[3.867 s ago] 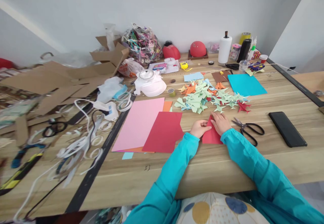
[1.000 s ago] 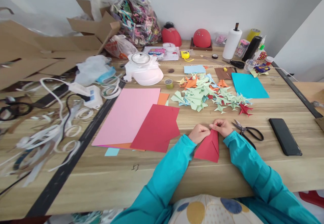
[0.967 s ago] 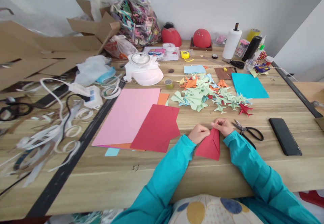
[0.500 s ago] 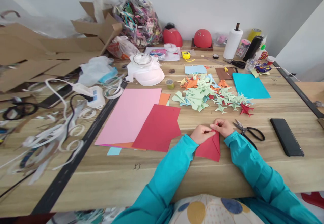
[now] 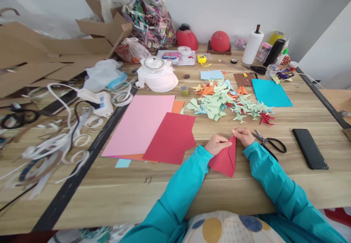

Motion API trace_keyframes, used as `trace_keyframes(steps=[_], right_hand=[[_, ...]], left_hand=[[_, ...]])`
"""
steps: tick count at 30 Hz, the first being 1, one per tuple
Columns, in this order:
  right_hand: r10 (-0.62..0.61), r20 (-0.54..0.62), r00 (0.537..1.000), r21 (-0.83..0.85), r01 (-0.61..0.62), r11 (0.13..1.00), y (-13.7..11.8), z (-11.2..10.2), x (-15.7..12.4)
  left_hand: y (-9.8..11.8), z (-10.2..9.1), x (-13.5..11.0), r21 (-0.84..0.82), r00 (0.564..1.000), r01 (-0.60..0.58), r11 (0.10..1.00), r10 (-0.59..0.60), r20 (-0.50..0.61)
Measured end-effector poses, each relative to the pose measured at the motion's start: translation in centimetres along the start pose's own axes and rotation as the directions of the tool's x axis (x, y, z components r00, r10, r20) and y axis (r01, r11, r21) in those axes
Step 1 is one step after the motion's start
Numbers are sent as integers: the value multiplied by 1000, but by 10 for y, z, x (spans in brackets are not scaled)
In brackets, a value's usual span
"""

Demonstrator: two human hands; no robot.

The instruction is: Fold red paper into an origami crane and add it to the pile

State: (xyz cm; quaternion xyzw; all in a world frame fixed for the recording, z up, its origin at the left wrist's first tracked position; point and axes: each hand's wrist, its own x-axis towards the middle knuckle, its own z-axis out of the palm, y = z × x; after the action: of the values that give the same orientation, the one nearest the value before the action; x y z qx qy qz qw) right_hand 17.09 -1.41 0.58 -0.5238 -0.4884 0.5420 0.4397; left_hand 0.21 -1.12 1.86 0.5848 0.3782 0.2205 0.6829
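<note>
Wood-grain desk [image 5: 219, 195] fills most of my head view, with a plain pale wall behind it and flattened cardboard [image 5: 41, 52] heaped at the far left. Nearer the middle I see a big pink sheet [image 5: 142, 124], a red sheet [image 5: 171, 137] overlapping its corner, a teal sheet [image 5: 267, 92] further off to the right, and between them a pile of folded figures [image 5: 225, 104], mostly pale green. A black phone [image 5: 309, 148] and scissors [image 5: 270, 144] lie right of the hands. The folded red paper [image 5: 226, 159] sits close to the near edge of the desk, between the two teal sleeves, its lower part seemingly flat on the wood. The left hand [image 5: 218, 144] has its grip curled shut on the upper left edge, and the right hand [image 5: 244, 137] has its grip pinched closed on the top tip, so both hands hold the same piece. I judge it very light and thin, stiff only along its creases, easy to crumple or tear if squeezed hard, and likely to slide on the smooth wood; the layered edges and the point look like the safest places to hold. It looks like a narrow kite shape, matte deep red, pointed at the top, with a crease running down its right side.
</note>
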Motion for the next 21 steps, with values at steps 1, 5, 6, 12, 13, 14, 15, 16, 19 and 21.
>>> trace_keyframes(steps=[1,5,6,12,13,14,15,16,19,21], right_hand=[[-1,-18,1000,17,1,1000,-1,0,0],[-34,-16,999,90,35,995,-7,2,-2],[-24,18,1000,96,22,995,-8,3,-3],[3,160,987,82,-16,997,-7,2,-6],[-7,187,982,56,-4,998,-6,1,-6],[-24,221,975,16,21,1000,-4,0,-5],[-48,257,965,-31,58,998,-3,-1,-3],[-76,290,954,-77,103,992,-1,-2,-2],[-152,352,923,-177,226,958,2,-3,0],[-178,358,916,-208,264,942,2,-4,1]], left_hand=[[0,0,0,-9,1000,2,1000,-2,-10],[-2,1,1,-24,992,-44,999,40,-123],[-3,1,2,-21,985,-67,998,63,-158],[-6,4,5,-97,966,-128,987,102,-237],[-6,4,5,-126,967,-123,984,90,-239],[-6,5,6,-137,967,-126,982,91,-240],[-6,6,6,-128,964,-142,982,108,-242],[-5,7,6,-104,960,-166,981,137,-243],[-5,7,7,-36,948,-223,974,208,-239],[-4,6,7,-38,953,-213,976,199,-227]])
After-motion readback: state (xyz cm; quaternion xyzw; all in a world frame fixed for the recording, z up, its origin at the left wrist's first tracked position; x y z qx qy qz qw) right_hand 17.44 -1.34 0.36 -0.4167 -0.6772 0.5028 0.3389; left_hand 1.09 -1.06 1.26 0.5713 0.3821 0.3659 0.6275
